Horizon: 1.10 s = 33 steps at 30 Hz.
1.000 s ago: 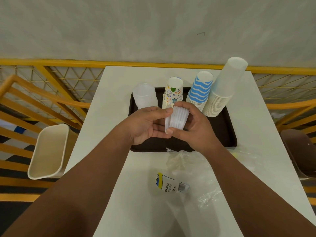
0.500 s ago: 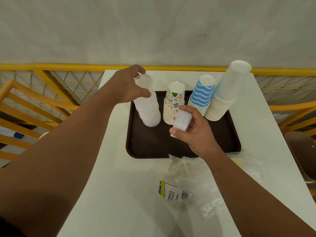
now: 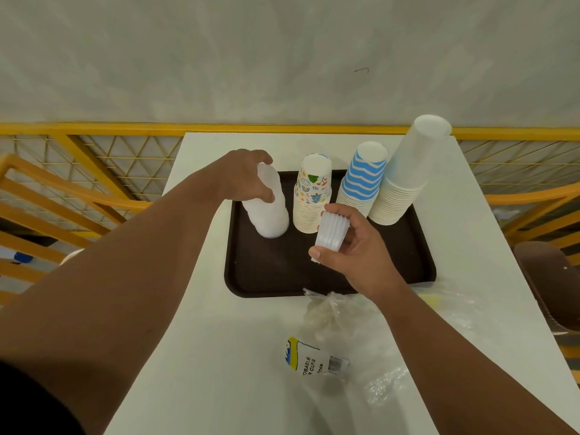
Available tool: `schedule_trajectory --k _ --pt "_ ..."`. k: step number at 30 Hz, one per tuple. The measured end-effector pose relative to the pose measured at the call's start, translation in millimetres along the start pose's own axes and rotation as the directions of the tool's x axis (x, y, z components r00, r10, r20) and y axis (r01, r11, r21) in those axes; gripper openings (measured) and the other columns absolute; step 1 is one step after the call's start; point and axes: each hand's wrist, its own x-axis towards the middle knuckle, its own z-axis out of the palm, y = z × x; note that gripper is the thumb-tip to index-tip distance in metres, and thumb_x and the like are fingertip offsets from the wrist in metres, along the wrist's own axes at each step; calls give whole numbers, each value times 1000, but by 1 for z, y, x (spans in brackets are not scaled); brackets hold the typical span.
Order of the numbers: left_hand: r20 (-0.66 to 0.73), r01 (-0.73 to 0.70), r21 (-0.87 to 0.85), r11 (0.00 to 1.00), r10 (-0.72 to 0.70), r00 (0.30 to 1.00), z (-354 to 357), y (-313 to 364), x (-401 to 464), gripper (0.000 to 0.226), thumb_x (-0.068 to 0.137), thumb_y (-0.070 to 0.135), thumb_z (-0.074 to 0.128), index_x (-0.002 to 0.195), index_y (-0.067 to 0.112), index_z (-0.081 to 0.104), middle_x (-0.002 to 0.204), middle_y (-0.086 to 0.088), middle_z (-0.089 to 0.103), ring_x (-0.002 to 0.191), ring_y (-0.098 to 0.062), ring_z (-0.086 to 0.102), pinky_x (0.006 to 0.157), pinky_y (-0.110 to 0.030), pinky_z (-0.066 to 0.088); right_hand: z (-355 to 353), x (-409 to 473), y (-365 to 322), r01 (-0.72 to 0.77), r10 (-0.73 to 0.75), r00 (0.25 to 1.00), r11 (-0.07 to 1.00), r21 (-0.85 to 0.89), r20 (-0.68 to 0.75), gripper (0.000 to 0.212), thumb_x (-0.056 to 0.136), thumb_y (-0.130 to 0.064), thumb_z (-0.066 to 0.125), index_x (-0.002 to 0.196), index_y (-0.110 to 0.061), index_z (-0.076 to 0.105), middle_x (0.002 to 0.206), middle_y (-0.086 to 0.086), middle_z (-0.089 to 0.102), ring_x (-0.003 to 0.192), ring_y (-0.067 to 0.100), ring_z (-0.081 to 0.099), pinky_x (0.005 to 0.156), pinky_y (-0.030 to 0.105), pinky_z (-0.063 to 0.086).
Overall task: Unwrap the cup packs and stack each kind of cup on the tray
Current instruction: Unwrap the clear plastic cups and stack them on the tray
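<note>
Steady the translucent plastic cup stack your left hand grips; right hand pinches ribbed clear cups; seat them squarely on top.

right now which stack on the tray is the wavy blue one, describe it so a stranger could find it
On the dark brown tray four cup stacks stand in a row. The blue-striped stack is third from the left, between the cartoon-print stack and the tall plain white stack. Only it has wavy blue bands.
</note>
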Motion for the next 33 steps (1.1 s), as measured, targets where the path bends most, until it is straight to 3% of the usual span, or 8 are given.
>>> schedule_trajectory --k 3,6,8,10,12,16,24,33 --pt "-127 -37 -33 999 33 991 -8 11 -18 82 72 44 81 141 23 43 146 -2 42 132 -22 41 98 -31 37 -2 -2 -3 17 -17 1000 1000 22 -3 65 73 -16 83 121 -41 46 124 -22 47 113 -3 52 90 19 53" --pt "-372 -143 -230 963 49 927 -5 35 -49 41 79 45 75 107 18 64 107 5 64 100 -11 59 81 -22 43 -4 -3 -11 60 -60 998 996 72 -3 63 71 -20 83 119 -39 48 124 -18 50 111 -8 53 83 19 55" --pt "-179 -88 -458 885 6 984 4 50 -68 33 82 46 72 91 15 65 88 3 69 83 -11 66 75 -31 56 -4 -3 -16 96 -96 995 990 106 -5 62 68 -27 84 119 -35 50 120 -22 52 110 -10 53 83 21 55" --pt "126 61 -662 747 31 991 17 60 -84 32 85 42 70 93 12 64 93 -2 72 83 -16 71 76 -38 60 -4 -3 -17 123 -124 992 985 119 1 65 69 -28 87 123 -32 51 123 -15 55 115 -1 55 86 24 55" --pt "220 131 -786 605 75 973 28 62 -91 29 85 33 71 93 7 60 90 -4 72 78 -17 71 76 -38 60 -3 -2 -18 131 -133 991 985 108 10 68 69 -28 86 127 -29 50 129 -8 54 117 5 56 87 25 55" --pt "207 145 -876 461 88 974 38 59 -96 25 81 20 74 91 5 56 77 -3 71 72 -16 68 73 -34 59 -3 -5 -20 144 -147 989 984 106 28 71 65 -33 81 128 -33 48 134 -9 51 119 0 54 87 22 54" --pt "252 207 -924 321 105 962 43 49 -97 30 67 26 74 86 11 56 93 -4 71 93 -23 69 75 -37 57 2 -6 -14 171 -175 984 981 94 33 71 68 -34 86 128 -34 49 134 -4 51 126 10 50 91 22 52" --pt "143 116 -909 399 38 989 13 31 -89 41 57 19 86 81 13 53 88 -10 70 88 -30 67 77 -46 53 6 0 -15 132 -133 991 987 87 2 68 63 -35 82 122 -37 50 133 -7 51 120 -4 50 87 14 49"
